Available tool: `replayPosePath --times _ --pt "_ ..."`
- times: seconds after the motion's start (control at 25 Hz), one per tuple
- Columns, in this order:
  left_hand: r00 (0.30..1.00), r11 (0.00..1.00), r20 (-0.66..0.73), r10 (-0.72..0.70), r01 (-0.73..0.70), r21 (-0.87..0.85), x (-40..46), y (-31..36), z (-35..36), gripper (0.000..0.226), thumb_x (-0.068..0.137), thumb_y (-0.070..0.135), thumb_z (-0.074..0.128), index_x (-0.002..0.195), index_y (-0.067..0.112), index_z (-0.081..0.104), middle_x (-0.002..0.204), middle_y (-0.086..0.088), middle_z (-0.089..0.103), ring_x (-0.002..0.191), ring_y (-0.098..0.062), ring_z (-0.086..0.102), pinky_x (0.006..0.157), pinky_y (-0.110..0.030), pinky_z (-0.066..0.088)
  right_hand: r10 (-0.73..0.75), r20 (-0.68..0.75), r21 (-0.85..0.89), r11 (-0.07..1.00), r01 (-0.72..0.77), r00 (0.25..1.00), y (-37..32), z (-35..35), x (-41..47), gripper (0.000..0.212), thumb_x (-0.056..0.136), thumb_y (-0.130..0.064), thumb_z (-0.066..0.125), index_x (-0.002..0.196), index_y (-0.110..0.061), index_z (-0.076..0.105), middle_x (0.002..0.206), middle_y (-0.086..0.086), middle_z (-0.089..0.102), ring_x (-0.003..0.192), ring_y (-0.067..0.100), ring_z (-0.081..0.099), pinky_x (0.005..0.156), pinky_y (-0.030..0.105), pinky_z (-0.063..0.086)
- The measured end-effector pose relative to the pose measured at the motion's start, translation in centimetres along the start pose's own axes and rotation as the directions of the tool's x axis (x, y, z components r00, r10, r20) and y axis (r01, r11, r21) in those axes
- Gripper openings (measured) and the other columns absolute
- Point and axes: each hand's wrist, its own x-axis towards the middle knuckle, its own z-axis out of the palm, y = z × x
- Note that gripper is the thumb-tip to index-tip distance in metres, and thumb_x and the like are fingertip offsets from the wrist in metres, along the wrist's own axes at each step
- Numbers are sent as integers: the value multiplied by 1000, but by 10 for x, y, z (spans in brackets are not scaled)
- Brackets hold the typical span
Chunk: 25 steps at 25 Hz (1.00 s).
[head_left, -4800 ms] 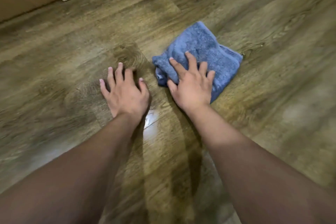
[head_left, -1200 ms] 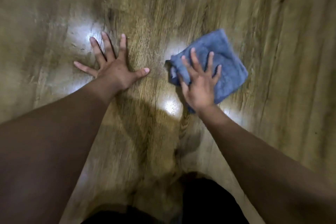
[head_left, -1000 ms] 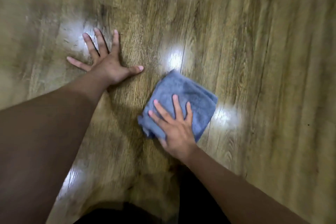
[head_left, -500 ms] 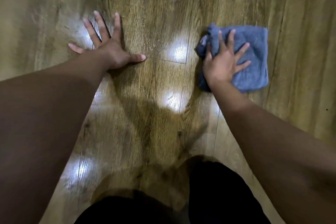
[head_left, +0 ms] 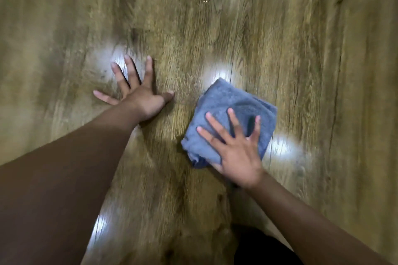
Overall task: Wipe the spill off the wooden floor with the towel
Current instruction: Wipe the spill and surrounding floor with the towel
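Note:
A folded blue towel (head_left: pixel 226 103) lies flat on the wooden floor (head_left: pixel 323 71) right of centre. My right hand (head_left: pixel 234 148) presses down on the towel's near half with straight, spread fingers. My left hand (head_left: pixel 137 92) rests flat on the bare floor to the towel's left, fingers spread wide. A few tiny glistening droplets (head_left: pixel 205 0) show on the boards further ahead. No other wet patch can be told apart from the bright light reflections on the floor.
Bright glare spots (head_left: pixel 280 146) sit on the boards beside the towel and near my left hand. My dark-clothed knee (head_left: pixel 258 247) is at the bottom edge, under my right arm.
My right hand has dragged the towel back toward me and to the left from its farther, right-hand spot half a second ago. My left hand has stayed planted on the floor.

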Motion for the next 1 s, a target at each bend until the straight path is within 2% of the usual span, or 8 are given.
replayPosePath --times 0.08,0.16,0.2,0.28,0.4,0.52,0.72,1.0 --pt "999 1000 -39 -6 6 -12 1 2 1 101 79 83 50 148 60 -20 159 11 -44 144 -23 -45 95 -81 -24 257 40 42 965 -258 966 16 -5 37 79 88 -78 31 157 -42 21 169 -1 8 152 43 7 104 84 5" --pt "978 1000 -207 6 -3 15 3 2 -1 89 77 78 51 153 51 12 168 -1 -8 155 -31 -16 101 -79 -21 450 89 106 883 -457 889 31 -11 75 79 88 -81 20 157 -43 15 169 -1 1 152 43 1 105 83 2" --pt "944 998 -326 43 -30 46 9 3 -5 79 79 75 49 148 42 30 162 -8 14 153 -35 3 108 -79 -16 518 93 133 840 -526 850 41 -12 94 78 88 -81 17 157 -44 14 169 -2 0 152 42 0 106 82 2" --pt "879 987 -453 148 -103 122 29 10 -20 66 85 70 46 137 29 44 151 -12 31 147 -33 20 114 -77 -4 603 91 192 770 -608 793 65 -15 132 77 88 -81 18 156 -45 15 168 -3 -2 151 42 -1 107 81 1" --pt "818 947 -483 311 -222 232 79 25 -54 63 95 67 41 144 28 37 165 -9 17 156 -27 6 118 -68 -6 652 66 259 720 -644 755 101 -15 186 78 87 -83 20 155 -45 17 168 -4 0 151 43 -3 107 80 -3" --pt "805 952 -514 295 -204 226 129 41 -90 68 97 67 37 151 26 31 170 -8 8 158 -26 -2 122 -62 -5 670 25 250 714 -653 742 127 -13 223 80 84 -85 18 154 -46 20 168 -4 3 151 43 -1 109 78 -4" --pt "788 958 -545 286 -223 180 182 66 -128 62 102 58 37 152 21 34 169 -7 15 158 -25 1 124 -59 5 686 -9 243 707 -663 728 171 -20 280 80 83 -85 17 154 -48 21 168 -6 7 151 40 4 112 75 0" --pt "712 956 -639 292 -235 175 202 56 -116 57 98 60 37 145 28 43 163 -3 31 156 -20 14 119 -59 14 678 -56 263 718 -644 733 233 -33 365 78 84 -83 21 152 -45 28 166 -4 16 150 40 11 113 73 4"
